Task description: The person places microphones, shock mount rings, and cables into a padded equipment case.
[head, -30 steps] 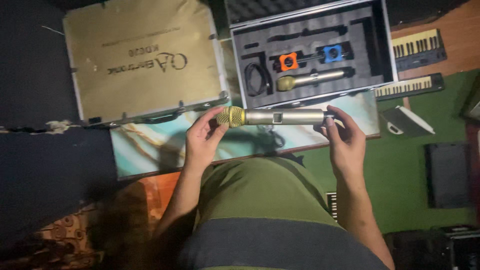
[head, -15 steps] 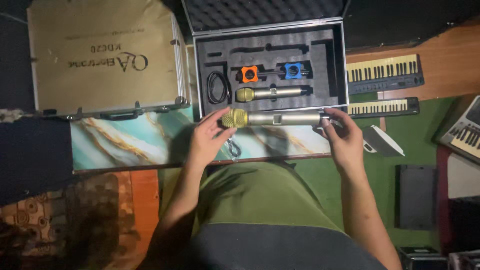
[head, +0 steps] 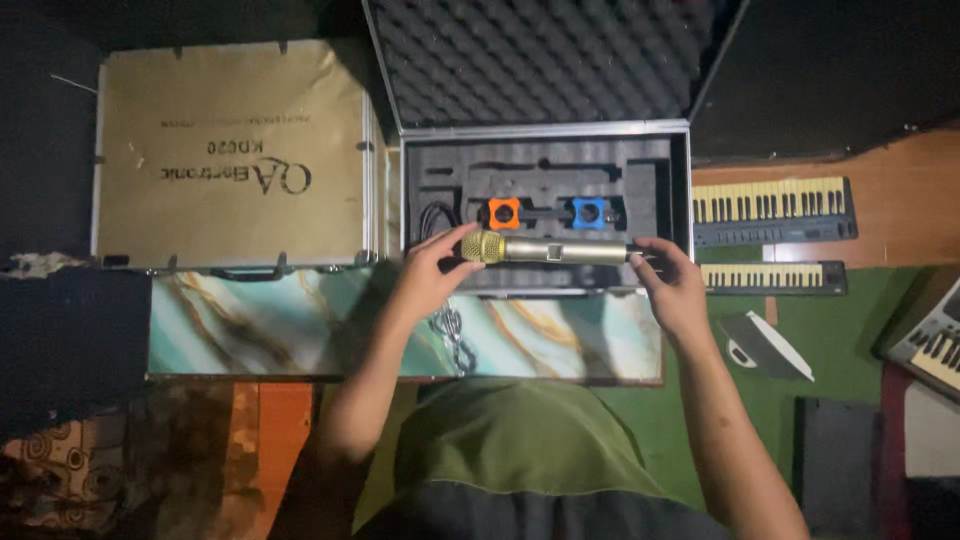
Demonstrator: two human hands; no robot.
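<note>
A gold microphone [head: 548,249] is held level between the two hands, which are set apart at its two ends. The left hand [head: 428,272] is closed around the mesh head, thumb and fingers wrapped about it; the right hand [head: 672,285] grips the tail end with its fingertips. The microphone is kept just above the front part of the open case [head: 680,180], lying crosswise over the foam tray.

At the far left, a dark cloth [head: 60,340] is seen over the edge of the surface, with a patterned fabric [head: 110,460] below it. Beside that, a flat cardboard box [head: 230,155] of tan colour lies with its printed face up, just left of the case. Under the box and case, a marbled teal and cream panel [head: 280,325] is laid, and a small bunch of keys or chain [head: 452,335] rests on it near the left forearm.

Inside the case, a coiled black cable [head: 432,215] is tucked at the left, then an orange ring [head: 503,213] and a blue ring [head: 588,212] are seated in the grey foam. The raised lid is lined with egg-crate foam [head: 540,60].

To the right, two keyboards [head: 772,205] are laid one behind the other on the floor, a grey wedge-shaped object [head: 765,345] lies on the green mat [head: 840,330], and part of a third keyboard [head: 930,345] is cut off by the edge.
</note>
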